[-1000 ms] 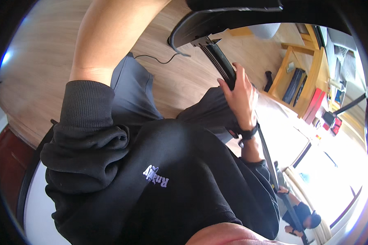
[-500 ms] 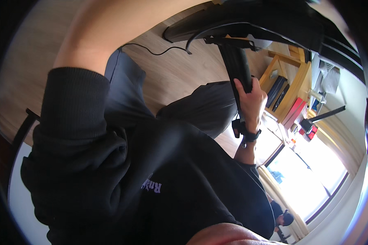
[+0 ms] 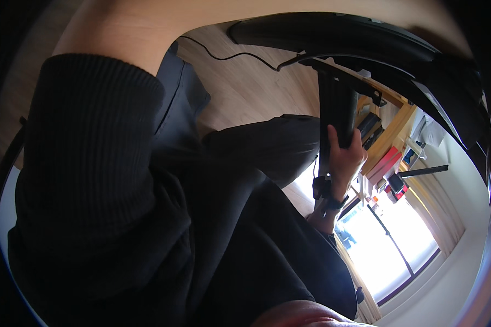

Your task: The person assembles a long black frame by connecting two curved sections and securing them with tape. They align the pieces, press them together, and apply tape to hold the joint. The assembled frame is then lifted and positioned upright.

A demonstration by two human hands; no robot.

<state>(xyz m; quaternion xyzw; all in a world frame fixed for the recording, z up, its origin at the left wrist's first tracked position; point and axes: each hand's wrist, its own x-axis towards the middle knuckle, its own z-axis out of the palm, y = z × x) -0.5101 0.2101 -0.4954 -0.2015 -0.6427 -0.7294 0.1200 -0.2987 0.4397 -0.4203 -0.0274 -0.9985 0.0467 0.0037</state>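
Observation:
My right hand (image 3: 346,163) is closed around a black post (image 3: 341,111), its thumb and a finger lying along the surface. A dark strap (image 3: 333,203) circles that wrist. Above the post stretches a large black panel-like body (image 3: 333,37) with a rounded edge; its exact kind I cannot make out. A flat black bracket (image 3: 346,79) sits where post and body meet. A thin black cable (image 3: 240,56) runs from there to the left. My left forearm (image 3: 213,13) reaches across the top of the view over the black body; my left hand is out of sight.
Beyond my right hand stand a wooden shelf (image 3: 390,136) and a red box (image 3: 384,165). A bright window (image 3: 390,240) lies at the lower right. Wooden flooring (image 3: 240,87) shows past my legs, which are in dark trousers (image 3: 267,144).
The black body, the post and my right hand sit lower and slightly farther right in the view. My left forearm stretches farther right across the top. My right hand keeps its grip.

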